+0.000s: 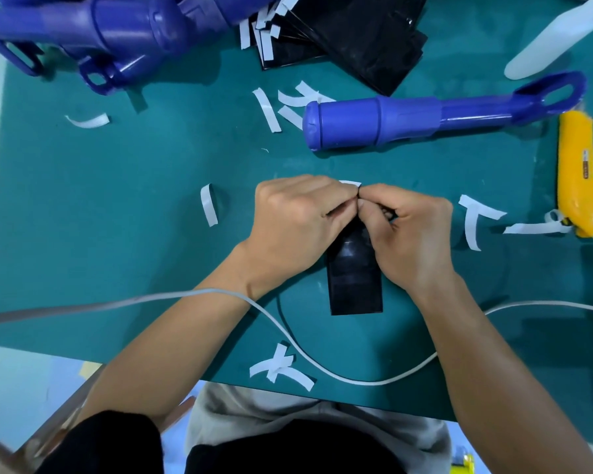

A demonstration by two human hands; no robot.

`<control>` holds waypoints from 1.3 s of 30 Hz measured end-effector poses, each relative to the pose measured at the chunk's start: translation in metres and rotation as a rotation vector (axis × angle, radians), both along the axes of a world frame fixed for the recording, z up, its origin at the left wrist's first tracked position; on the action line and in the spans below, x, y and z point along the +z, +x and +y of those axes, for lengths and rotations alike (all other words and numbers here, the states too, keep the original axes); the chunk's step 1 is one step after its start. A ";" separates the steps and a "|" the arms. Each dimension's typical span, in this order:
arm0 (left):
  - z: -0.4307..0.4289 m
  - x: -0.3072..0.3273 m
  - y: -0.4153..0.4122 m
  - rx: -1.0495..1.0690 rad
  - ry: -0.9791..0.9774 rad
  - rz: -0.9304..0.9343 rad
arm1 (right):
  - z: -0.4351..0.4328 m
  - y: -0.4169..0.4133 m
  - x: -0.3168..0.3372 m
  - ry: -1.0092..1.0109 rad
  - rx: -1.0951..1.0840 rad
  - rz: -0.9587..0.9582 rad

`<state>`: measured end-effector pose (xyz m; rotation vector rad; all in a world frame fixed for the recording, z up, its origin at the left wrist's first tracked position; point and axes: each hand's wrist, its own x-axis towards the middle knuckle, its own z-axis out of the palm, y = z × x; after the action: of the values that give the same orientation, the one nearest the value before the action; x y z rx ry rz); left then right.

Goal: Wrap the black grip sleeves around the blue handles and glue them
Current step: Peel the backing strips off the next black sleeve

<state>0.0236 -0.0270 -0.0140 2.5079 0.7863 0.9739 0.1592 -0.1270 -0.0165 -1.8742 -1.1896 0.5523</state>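
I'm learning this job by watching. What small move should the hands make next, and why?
Probably peel the white backing strip off the far edge of the black grip sleeve: left hand and right hand both pinch there, peeled strips litter the mat, and the blue handle lies unwrapped beyond.

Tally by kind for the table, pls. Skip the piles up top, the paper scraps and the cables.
blue handle: 1
black grip sleeve, the held one: 1
yellow utility knife: 1
white bottle: 1
Total: 4
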 end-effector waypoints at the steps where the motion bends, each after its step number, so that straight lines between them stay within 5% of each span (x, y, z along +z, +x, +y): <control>1: 0.000 -0.001 0.000 0.001 -0.001 0.006 | 0.000 0.000 0.000 0.004 -0.002 0.000; 11: -0.002 -0.001 0.002 0.060 -0.124 -0.021 | 0.000 -0.002 -0.001 -0.004 -0.002 -0.012; 20: 0.006 0.001 0.003 0.074 -0.508 0.003 | 0.003 0.002 -0.002 -0.003 -0.058 0.022; 32: 0.011 0.002 0.005 -0.025 -0.176 0.014 | 0.005 0.000 -0.006 0.022 -0.023 -0.069; 39: 0.013 -0.002 0.007 0.046 -0.505 0.011 | 0.005 0.004 -0.005 0.006 -0.033 0.019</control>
<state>0.0308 -0.0145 -0.0158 2.0673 0.9584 0.6699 0.1630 -0.1218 -0.0214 -1.8761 -1.1450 0.5461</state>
